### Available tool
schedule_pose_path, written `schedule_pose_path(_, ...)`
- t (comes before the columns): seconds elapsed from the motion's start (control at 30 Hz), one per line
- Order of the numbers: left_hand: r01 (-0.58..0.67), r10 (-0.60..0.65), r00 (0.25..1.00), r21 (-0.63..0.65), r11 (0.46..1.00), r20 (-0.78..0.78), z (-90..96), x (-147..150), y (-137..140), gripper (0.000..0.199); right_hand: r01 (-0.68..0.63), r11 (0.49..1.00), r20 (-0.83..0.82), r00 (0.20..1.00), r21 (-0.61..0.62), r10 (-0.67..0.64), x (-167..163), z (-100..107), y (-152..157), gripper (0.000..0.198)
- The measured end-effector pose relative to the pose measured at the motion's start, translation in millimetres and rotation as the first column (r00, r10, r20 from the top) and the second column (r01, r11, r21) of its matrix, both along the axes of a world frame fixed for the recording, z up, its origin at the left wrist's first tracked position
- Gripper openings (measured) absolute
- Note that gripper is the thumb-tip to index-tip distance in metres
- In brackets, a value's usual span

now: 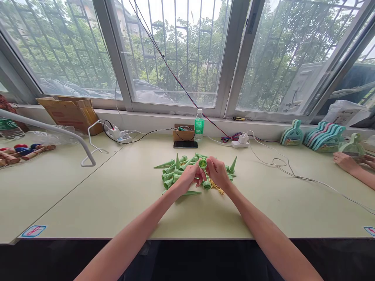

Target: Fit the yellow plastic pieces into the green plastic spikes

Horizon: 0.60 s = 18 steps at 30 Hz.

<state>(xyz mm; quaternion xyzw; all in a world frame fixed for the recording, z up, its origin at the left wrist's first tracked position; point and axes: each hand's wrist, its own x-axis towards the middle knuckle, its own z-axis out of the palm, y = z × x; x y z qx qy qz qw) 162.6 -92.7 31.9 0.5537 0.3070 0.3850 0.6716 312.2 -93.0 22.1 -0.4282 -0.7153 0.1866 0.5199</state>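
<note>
One cone [202, 164], open end facing the camera, is pinched in the left hand [191, 175] over loose green cones [168, 183] on the table [117, 203]. Right hand [218, 173] is curled beside it; grip cannot be determined.

Head-worn view, forward and down
</note>
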Motion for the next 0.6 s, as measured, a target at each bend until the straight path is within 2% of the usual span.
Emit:
schedule_pose_path(0.17,0.0,0.001,1.0,-0.035,0.999,0.027,0.1,-0.7,0.9,0.058,-0.007,1.0,0.006,1.0,-0.006,0.007,0.7,0.4,1.1,0.044)
schedule_pose_path(0.33,0.014,-0.012,0.999,-0.034,0.999,0.052,1.6,-2.0,0.8,0.051,-0.095,0.995,-0.023,0.995,-0.032,0.094,-0.9,5.1,-2.5,0.042)
schedule_pose_path(0.6,0.023,-0.021,0.998,-0.023,0.999,0.062,5.5,-2.6,-0.5,0.048,-0.112,0.993,-0.045,0.993,-0.042,0.11,1.3,6.9,-3.4,0.041)
